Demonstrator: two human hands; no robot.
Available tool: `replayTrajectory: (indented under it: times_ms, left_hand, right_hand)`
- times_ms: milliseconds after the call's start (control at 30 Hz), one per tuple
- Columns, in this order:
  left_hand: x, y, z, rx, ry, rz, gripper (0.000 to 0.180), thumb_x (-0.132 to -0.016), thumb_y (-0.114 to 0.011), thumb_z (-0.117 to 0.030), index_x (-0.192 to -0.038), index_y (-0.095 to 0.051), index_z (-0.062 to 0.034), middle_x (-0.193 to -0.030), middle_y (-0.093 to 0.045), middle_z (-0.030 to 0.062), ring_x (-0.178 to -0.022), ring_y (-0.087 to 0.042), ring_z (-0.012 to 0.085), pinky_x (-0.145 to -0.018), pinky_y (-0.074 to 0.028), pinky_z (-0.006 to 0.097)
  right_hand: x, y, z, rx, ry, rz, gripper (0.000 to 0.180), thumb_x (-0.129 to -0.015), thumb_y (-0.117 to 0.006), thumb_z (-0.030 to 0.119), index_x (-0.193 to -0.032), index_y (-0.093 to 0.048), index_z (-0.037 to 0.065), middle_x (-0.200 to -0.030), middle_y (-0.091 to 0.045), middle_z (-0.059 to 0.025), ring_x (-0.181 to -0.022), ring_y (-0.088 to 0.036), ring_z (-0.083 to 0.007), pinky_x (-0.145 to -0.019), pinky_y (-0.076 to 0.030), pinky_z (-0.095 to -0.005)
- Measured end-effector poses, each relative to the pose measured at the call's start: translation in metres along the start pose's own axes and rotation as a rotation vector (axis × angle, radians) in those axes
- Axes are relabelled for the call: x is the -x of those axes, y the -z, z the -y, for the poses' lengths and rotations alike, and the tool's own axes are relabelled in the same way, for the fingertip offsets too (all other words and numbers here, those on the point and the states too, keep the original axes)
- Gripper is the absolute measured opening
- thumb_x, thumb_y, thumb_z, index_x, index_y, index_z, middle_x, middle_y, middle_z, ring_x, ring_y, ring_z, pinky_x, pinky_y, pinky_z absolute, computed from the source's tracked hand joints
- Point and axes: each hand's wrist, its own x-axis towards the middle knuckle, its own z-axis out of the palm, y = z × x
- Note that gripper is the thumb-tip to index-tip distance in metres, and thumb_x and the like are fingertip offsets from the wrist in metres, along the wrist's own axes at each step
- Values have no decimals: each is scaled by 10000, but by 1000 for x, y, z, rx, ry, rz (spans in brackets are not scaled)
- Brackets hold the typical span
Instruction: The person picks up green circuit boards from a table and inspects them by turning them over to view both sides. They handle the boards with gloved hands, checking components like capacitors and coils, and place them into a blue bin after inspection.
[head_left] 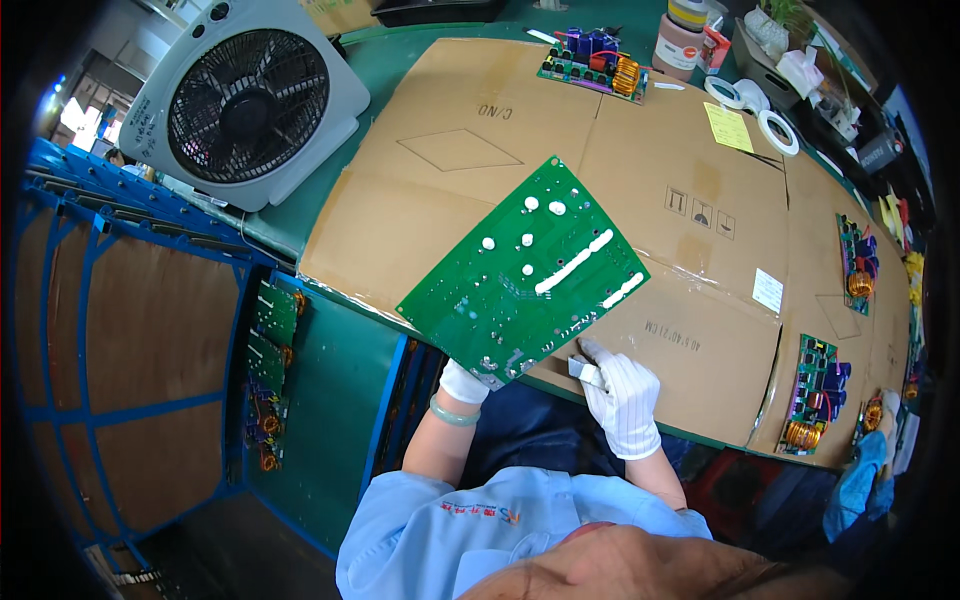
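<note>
A large green circuit board (525, 270) is held tilted above the near edge of the cardboard-covered bench (480, 150), its solder side up with white stripes and dots on it. My left hand (463, 381), in a white glove with a green bangle at the wrist, grips the board's lower corner from beneath. My right hand (622, 396), also gloved, pinches a small grey tool (586, 372) right at the board's lower edge.
A white box fan (250, 100) stands at the back left. Populated circuit boards (595, 62) with copper coils lie at the back and along the right (815, 395). Tape rolls (778, 130), a yellow note and a canister sit far right. A blue rack (270, 370) holds boards on the left.
</note>
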Motion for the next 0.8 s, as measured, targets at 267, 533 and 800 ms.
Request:
replayTrajectory:
  times_ms: [267, 533, 800]
  left_hand:
    - [-3, -19, -24, 844, -17, 57, 537, -1085, -373, -423, -1515, -420, -104, -1531, -472, 130, -1357, -498, 303, -1120, -439, 484]
    - [88, 17, -84, -798, -306, -600, 505, -1010, -527, -344, -1456, -491, -112, -1460, -545, 120, -1292, -557, 286, -1068, -479, 429]
    - [318, 156, -68, -453, -37, -1808, 361, -978, -684, -300, -1173, -599, -9, -1033, -676, 111, -916, -658, 206, -795, -554, 342]
  right_hand:
    - [-5, -5, 7, -66, 31, -26, 237, -831, -785, 168, -1062, -752, 125, -734, -643, -79, -601, -622, -271, -565, -485, -377]
    - [6, -14, 0, -195, -134, 5, 209, -861, -794, 74, -1056, -758, 8, -970, -767, -139, -857, -747, -255, -798, -586, -336]
    - [15, -30, -52, -154, -59, 13, 203, -924, -740, 60, -1096, -707, -44, -1031, -761, -155, -918, -737, -237, -830, -585, -337]
